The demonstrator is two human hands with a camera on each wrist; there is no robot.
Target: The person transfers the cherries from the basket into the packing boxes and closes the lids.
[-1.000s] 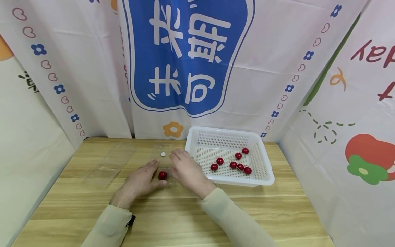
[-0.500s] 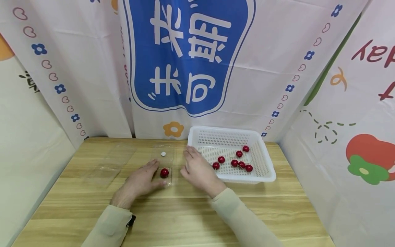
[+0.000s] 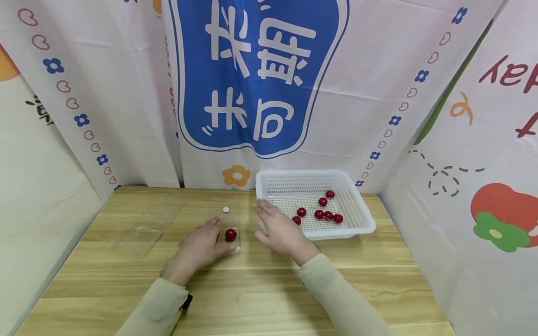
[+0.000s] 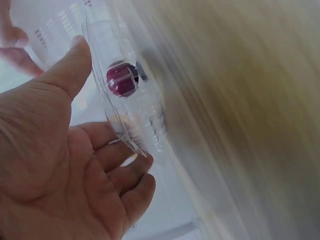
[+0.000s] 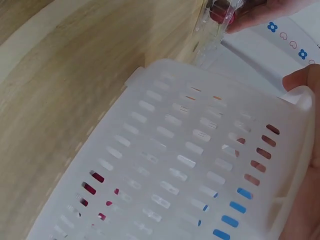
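My left hand (image 3: 199, 249) holds a small clear plastic box (image 4: 150, 112), thumb at one end and fingers at the other. One dark red cherry (image 3: 230, 234) sits inside it. The box's transparent lid lies folded back behind it, with a round white sticker (image 3: 225, 209). At the left end of the white plastic basket (image 3: 344, 232), my right hand (image 3: 283, 233) grips the rim; in the right wrist view the basket's slotted wall hides part of that hand. Several red cherries (image 3: 328, 215) lie in the basket, some partly seen through the slots.
More clear plastic packaging (image 3: 145, 228) lies on the wooden table (image 3: 252, 294) to the left, faint against the wood. A printed white curtain (image 3: 126, 93) hangs behind the table, and further cloth hangs at both sides.
The right hand has moved from the plastic box to the basket's left rim. The basket has shifted back and its cherries sit farther back. The left hand and box have moved slightly right.
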